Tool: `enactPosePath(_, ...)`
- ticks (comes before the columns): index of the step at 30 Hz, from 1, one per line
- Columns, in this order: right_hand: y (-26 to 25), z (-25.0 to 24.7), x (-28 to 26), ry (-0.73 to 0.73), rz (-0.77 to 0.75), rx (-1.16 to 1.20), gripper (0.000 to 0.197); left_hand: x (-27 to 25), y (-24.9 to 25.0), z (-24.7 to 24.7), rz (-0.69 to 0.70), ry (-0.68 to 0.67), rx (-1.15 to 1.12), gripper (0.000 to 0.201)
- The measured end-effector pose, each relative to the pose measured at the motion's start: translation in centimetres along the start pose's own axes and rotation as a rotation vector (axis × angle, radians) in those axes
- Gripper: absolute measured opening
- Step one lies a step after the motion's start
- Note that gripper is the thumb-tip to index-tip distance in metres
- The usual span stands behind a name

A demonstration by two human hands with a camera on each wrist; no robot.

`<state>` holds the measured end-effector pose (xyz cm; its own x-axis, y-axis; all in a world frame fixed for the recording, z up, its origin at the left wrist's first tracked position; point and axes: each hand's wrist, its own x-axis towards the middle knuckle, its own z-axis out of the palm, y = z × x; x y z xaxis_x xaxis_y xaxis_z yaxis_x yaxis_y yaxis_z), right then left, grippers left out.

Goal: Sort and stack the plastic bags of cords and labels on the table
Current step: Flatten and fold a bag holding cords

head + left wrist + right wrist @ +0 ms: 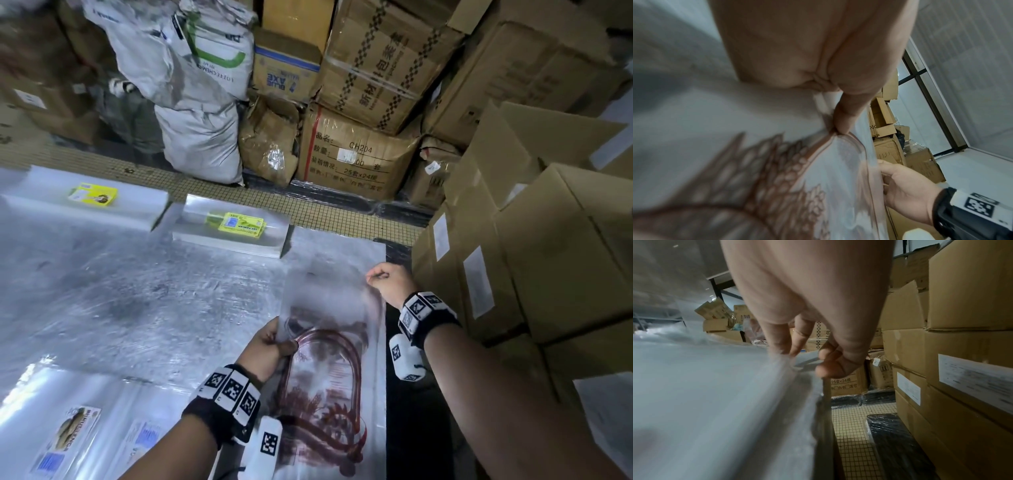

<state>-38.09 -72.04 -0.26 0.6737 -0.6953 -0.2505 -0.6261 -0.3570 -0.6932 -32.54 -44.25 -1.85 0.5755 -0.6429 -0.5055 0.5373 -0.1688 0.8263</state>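
A clear plastic bag (329, 308) printed with a dark red arch pattern lies over the right edge of the metal table (120, 291), on top of more printed bags of the same kind (373, 377). My left hand (270, 346) pinches the bag's left edge between thumb and fingers; the left wrist view shows the thumb (846, 118) pressing on the printed plastic (777, 170). My right hand (387, 281) pinches the bag's far right corner, its fingertips (785, 344) closed on the thin film (715, 386).
Two stacks of clear bags with yellow labels (92, 193) (239, 224) lie at the table's far side. More labelled bags (78, 431) lie near left. Cardboard boxes (548, 257) stand close on the right, sacks (202, 102) and boxes behind. The floor is tiled (857, 426).
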Motion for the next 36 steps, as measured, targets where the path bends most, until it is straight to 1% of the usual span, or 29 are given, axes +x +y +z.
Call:
enactPosePath(2,-0.5,-0.5,-0.2,-0.037,-0.043,-0.004,0.014,0.5,-0.3,-0.3,-0.032,0.007,-0.031,0.032)
enactPosePath(3,-0.7,-0.7,-0.3,-0.039,-0.063,-0.011,0.014,0.6,-0.4,-0.4,-0.037,0.012,-0.057,0.036)
enactPosePath(6,-1.3,-1.4,-0.6,-0.026,-0.066,0.027,0.023,0.6,-0.5,-0.2,-0.019,0.026,-0.103,0.042)
enactPosePath(10,-2.4,-2.2,-1.2,0.017,-0.07,0.157,0.023,0.2,-0.4,-0.1,0.081,0.048,-0.014,0.042)
enactPosePath(13,-3.0,-2.6,-1.4,0.053,-0.08,0.184,0.02,-0.1,-0.2,-0.1,0.11,0.062,0.037,0.039)
enactPosePath(16,-3.7,-3.2,-1.7,0.065,-0.08,0.221,0.012,-0.3,0.0,-0.3,0.082,0.079,0.083,0.03)
enactPosePath(19,-4.0,-3.8,-1.9,0.07,-0.084,0.253,0.011,-0.2,0.1,-0.6,0.037,0.056,0.058,0.029)
enactPosePath(24,-4.8,-5.1,-2.1,0.09,-0.058,0.284,0.014,-0.3,0.0,-0.4,0.062,0.065,-0.012,0.033)
enactPosePath(26,-5.1,-5.4,-2.2,0.079,-0.043,0.295,0.014,-0.4,0.0,-0.3,0.066,0.071,-0.032,0.03)
enactPosePath(29,-5.5,-5.6,-2.3,0.061,0.011,0.336,0.013,-0.3,0.1,-0.2,0.063,0.083,-0.034,0.024)
enactPosePath(33,-5.8,-5.9,-2.5,0.071,0.039,0.359,0.012,-0.6,0.5,-0.1,0.067,0.057,-0.042,0.026)
enactPosePath(36,-5.8,-6.2,-2.5,0.087,0.048,0.351,0.013,-0.6,0.7,0.0,0.067,0.063,-0.021,0.028)
